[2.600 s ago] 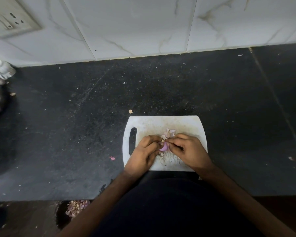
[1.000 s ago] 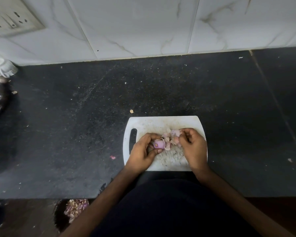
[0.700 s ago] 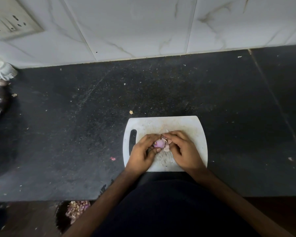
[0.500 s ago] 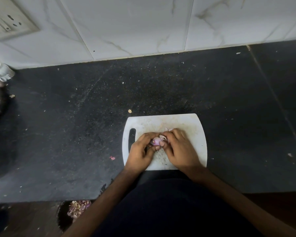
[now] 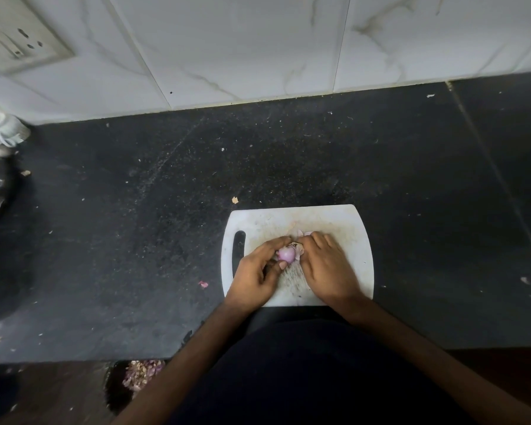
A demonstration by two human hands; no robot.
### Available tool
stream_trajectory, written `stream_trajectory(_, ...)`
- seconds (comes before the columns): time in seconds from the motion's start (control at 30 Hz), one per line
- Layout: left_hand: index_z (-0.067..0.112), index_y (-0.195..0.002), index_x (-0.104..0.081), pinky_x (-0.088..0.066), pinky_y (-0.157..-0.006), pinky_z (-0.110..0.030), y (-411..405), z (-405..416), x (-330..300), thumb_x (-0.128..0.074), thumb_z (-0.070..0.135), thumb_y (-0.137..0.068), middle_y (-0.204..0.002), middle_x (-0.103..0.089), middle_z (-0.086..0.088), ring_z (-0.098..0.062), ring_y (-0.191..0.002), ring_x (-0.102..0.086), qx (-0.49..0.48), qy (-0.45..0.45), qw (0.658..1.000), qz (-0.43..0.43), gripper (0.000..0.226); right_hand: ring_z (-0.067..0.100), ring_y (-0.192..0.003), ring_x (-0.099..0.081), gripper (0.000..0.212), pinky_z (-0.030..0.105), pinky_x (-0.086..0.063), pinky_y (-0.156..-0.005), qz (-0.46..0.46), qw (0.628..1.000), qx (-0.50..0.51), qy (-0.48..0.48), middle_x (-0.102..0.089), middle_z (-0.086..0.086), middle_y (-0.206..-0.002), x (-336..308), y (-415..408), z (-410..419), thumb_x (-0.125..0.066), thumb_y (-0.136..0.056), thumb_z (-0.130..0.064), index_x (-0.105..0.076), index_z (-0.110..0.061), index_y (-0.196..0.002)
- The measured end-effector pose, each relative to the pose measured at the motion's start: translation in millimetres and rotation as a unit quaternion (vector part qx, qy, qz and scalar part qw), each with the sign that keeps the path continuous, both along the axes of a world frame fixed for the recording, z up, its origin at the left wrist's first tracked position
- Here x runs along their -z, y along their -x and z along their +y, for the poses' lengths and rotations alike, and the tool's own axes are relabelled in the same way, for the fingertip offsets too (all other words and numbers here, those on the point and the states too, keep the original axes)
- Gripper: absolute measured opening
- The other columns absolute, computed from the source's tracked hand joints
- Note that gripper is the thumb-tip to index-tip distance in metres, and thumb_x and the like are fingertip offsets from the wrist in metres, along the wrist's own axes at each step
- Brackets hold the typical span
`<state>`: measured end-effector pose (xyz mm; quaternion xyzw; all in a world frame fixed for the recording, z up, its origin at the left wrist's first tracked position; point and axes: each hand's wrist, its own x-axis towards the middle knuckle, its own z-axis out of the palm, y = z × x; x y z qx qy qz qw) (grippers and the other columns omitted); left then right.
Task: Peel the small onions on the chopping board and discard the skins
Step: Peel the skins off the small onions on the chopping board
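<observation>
The small round pink onion (image 5: 286, 254) sits between the two hands, just above the white plastic chopping board (image 5: 354, 240) on the dark stone bench (image 5: 135, 225). The left hand (image 5: 255, 276) pinches it, fingers (image 5: 282, 265) curled around its left side. The right hand (image 5: 327, 266) is right beside it, on its right, fingers pressed on the papery skin (image 5: 299, 249) there (how tight, I cannot tell). I think the skin should pull off to the right. Loose skins (image 5: 302, 233) lie behind.
</observation>
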<state>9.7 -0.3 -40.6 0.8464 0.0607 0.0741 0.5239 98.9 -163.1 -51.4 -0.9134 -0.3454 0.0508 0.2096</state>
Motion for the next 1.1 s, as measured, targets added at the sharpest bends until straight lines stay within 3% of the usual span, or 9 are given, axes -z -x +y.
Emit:
stream_trajectory(0.13,0.015,-0.149,-0.052,-0.038,-0.116,-0.025,4.3,-8.4,-1.2,-0.057,0.022,-0.106,-0.146,-0.056,0.000,-0.010,-0.136,-0.049,0.035,-0.096,0.995,-0.022,0.044,0.025,-0.112,-0.054,0.035,0.040,-0.045,-0.102,-0.025,0.999,-0.020,0.022,-0.060,0.005,-0.118,2.9,2.0,-2.7,-0.036,-0.098,-0.028,-0.060,-0.013,-0.119)
stream_trajectory(0.23,0.026,-0.152,-0.050,-0.036,-0.110,-0.027,7.2,-14.2,2.9,-0.051,0.049,-0.104,-0.131,-0.046,0.000,-0.014,-0.121,-0.040,0.004,-0.196,0.981,0.001,0.053,0.026,-0.113,-0.054,0.028,0.040,-0.045,-0.102,-0.037,0.999,-0.021,0.023,-0.060,0.006,-0.118,6.1,2.8,-3.3,-0.047,-0.097,-0.026,-0.060,-0.013,-0.118)
stream_trajectory(0.3,0.028,-0.151,-0.051,-0.039,-0.101,-0.027,5.5,-13.3,5.7,-0.052,0.058,-0.100,-0.118,-0.045,0.004,-0.013,-0.109,-0.042,-0.009,-0.208,0.978,0.013,0.060,0.026,-0.113,-0.055,0.030,0.041,-0.045,-0.102,-0.038,0.999,-0.019,0.023,-0.060,0.005,-0.118,5.9,2.1,-4.1,-0.046,-0.095,-0.027,-0.060,-0.013,-0.118)
stream_trajectory(0.47,0.015,-0.146,-0.057,-0.047,-0.101,-0.036,2.9,-7.8,10.5,-0.063,0.029,-0.100,-0.121,-0.061,-0.002,-0.016,-0.111,-0.056,-0.013,-0.167,0.986,0.002,0.048,0.024,-0.106,-0.053,0.036,0.039,-0.045,-0.096,-0.014,1.000,-0.014,-0.004,-0.060,0.004,-0.114,-1.5,3.9,-2.9,-0.036,-0.092,-0.026,-0.060,-0.014,-0.116)
stream_trajectory(0.6,0.013,-0.145,-0.056,-0.039,-0.109,-0.027,4.4,-7.2,5.7,-0.061,0.028,-0.102,-0.132,-0.063,0.002,-0.004,-0.121,-0.051,-0.008,-0.154,0.988,0.010,0.045,0.021,-0.106,-0.051,0.035,0.038,-0.050,-0.091,0.060,0.988,0.072,-0.126,-0.056,0.002,-0.114,-0.4,-0.6,-4.8,-0.041,-0.092,-0.014,-0.061,-0.016,-0.121)
stream_trajectory(0.7,0.014,-0.141,-0.051,-0.033,-0.106,-0.009,8.4,-8.6,3.3,-0.069,0.024,-0.099,-0.130,-0.059,0.010,0.005,-0.120,-0.050,-0.036,-0.106,0.993,0.024,0.047,0.019,-0.112,-0.048,0.059,0.032,-0.048,-0.098,0.089,0.979,0.087,-0.161,-0.046,-0.002,-0.120,-2.9,0.9,-6.1,-0.049,-0.088,0.005,-0.055,-0.025,-0.138)
stream_trajectory(0.77,0.013,-0.134,-0.054,-0.034,-0.102,-0.006,8.7,-8.0,5.2,-0.073,0.019,-0.096,-0.126,-0.060,0.009,0.005,-0.119,-0.052,-0.048,-0.097,0.994,0.014,0.044,0.019,-0.115,-0.048,0.066,0.032,-0.046,-0.101,0.075,0.981,0.058,-0.167,-0.050,-0.003,-0.122,-4.4,2.3,-8.6,-0.046,-0.084,0.008,-0.058,-0.026,-0.139)
stream_trajectory(0.9,0.011,-0.126,-0.062,-0.039,-0.100,-0.012,6.8,-9.1,3.8,-0.074,0.017,-0.095,-0.121,-0.066,0.005,-0.001,-0.113,-0.058,-0.042,-0.117,0.992,-0.018,0.034,0.015,-0.113,-0.054,0.047,0.039,-0.047,-0.096,0.042,0.981,0.044,-0.183,-0.067,-0.006,-0.120,-5.9,2.3,-13.9,-0.040,-0.088,-0.010,-0.069,-0.020,-0.123)
stream_trajectory(1.1,0.013,-0.127,-0.062,-0.036,-0.104,-0.016,7.5,-10.3,3.2,-0.070,0.011,-0.097,-0.123,-0.064,0.007,-0.009,-0.115,-0.059,-0.014,-0.137,0.989,-0.045,0.031,0.013,-0.116,-0.053,0.036,0.035,-0.040,-0.094,0.017,0.994,-0.002,-0.106,-0.064,-0.011,-0.122,-5.7,5.0,-11.4,-0.046,-0.100,-0.041,-0.065,-0.026,-0.126)
